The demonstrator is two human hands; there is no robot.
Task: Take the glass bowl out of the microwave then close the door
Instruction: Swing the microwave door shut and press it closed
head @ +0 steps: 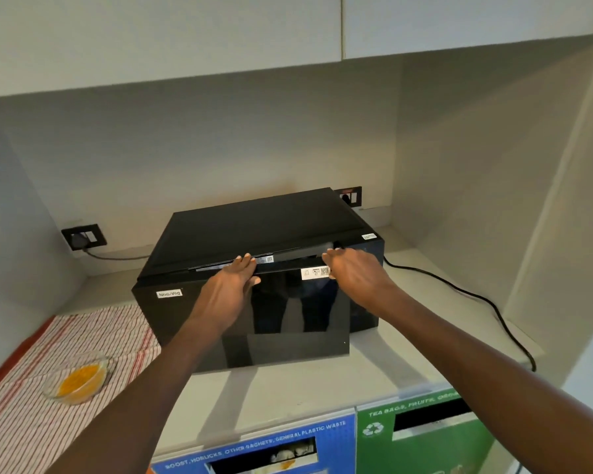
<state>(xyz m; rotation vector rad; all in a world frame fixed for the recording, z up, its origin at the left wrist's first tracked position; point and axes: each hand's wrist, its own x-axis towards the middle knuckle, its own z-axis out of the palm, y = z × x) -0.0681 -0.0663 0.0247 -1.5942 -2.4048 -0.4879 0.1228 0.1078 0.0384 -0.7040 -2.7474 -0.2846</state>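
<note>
The black microwave (254, 230) stands on the counter under the wall cupboards. Its glossy door (288, 323) hangs slightly ajar, with a narrow gap showing along its top edge. My left hand (230, 289) lies flat on the door, fingers reaching over the top edge. My right hand (353, 271) presses on the door's upper right part, fingers at the gap. Neither hand holds anything. The glass bowl (77, 376), with yellow food in it, sits on a striped cloth at the left, well away from both hands.
The red-and-white striped cloth (31, 405) covers the counter's left part. A black power cable (476, 299) trails to the right of the microwave. Wall sockets (83, 236) sit behind it. Blue (254, 446) and green (425, 429) waste bins stand below the counter's front edge.
</note>
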